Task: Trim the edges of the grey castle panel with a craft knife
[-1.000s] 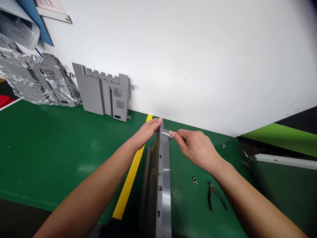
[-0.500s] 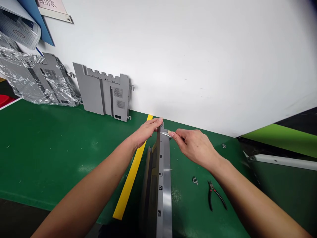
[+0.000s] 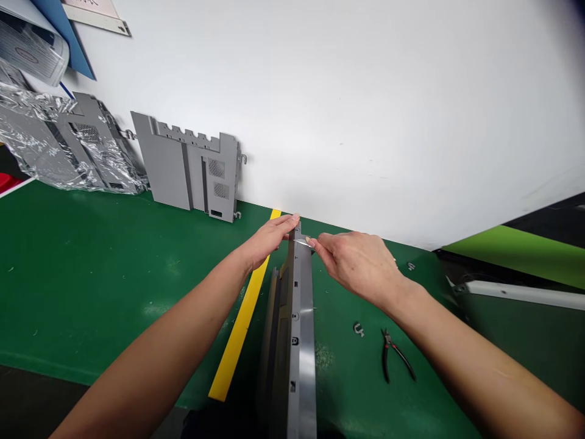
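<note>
Green bench (image 3: pixel 114 262) against a white wall (image 3: pixel 342 110). A spare panel (image 3: pixel 167 164) leans at its far edge. Hands apart: left hand (image 3: pixel 267 241), grip unclear, braces the upright panel (image 3: pixel 296 305) mid-bench, presumably against the blade (image 3: pixel 301 242) clamped in the right hand (image 3: pixel 361 265). Pliers (image 3: pixel 387 347) lie rightward, likely for easy reach.

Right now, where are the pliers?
In the head view, the pliers lie on the green table, right of the edge-on grey panel, beside a small clip.
</note>
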A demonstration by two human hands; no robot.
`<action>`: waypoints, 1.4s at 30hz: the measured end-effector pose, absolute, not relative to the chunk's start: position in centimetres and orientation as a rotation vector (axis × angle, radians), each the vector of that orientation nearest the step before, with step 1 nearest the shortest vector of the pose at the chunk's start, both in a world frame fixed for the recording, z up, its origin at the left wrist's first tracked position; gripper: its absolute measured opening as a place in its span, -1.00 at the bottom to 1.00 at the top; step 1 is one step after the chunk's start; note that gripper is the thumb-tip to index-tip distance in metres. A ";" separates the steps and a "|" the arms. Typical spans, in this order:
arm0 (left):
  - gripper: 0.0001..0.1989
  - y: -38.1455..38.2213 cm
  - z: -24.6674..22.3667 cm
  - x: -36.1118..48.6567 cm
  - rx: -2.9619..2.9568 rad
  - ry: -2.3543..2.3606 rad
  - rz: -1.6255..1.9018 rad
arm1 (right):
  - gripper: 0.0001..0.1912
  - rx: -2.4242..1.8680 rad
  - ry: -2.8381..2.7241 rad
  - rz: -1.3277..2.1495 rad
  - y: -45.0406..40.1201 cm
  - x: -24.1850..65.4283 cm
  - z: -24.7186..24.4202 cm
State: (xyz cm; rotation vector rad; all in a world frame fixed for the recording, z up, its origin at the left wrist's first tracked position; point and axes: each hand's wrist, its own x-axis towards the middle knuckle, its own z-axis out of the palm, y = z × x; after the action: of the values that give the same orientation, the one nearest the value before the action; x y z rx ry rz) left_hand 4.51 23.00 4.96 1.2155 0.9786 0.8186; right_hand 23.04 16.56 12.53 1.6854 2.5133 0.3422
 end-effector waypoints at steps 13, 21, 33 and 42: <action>-0.49 23.1 4.9 4.7 1.252 0.974 0.827 | -0.42 1.666 2.460 0.385 16.0 23.1 12.8; -0.52 23.3 4.9 4.8 1.246 0.982 0.818 | -0.42 1.676 2.459 0.379 15.9 23.2 12.6; -0.50 23.3 4.7 4.6 1.270 0.977 0.837 | -0.41 1.645 2.454 0.395 15.6 23.3 12.6; -0.53 23.4 4.7 4.8 1.258 0.960 0.851 | -0.45 1.650 2.475 0.414 15.6 23.5 12.4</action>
State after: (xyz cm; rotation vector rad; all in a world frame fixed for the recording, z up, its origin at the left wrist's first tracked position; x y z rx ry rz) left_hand 4.83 23.43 4.69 1.2585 0.9602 0.8511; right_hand 23.52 15.55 12.36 1.6502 2.4752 0.4137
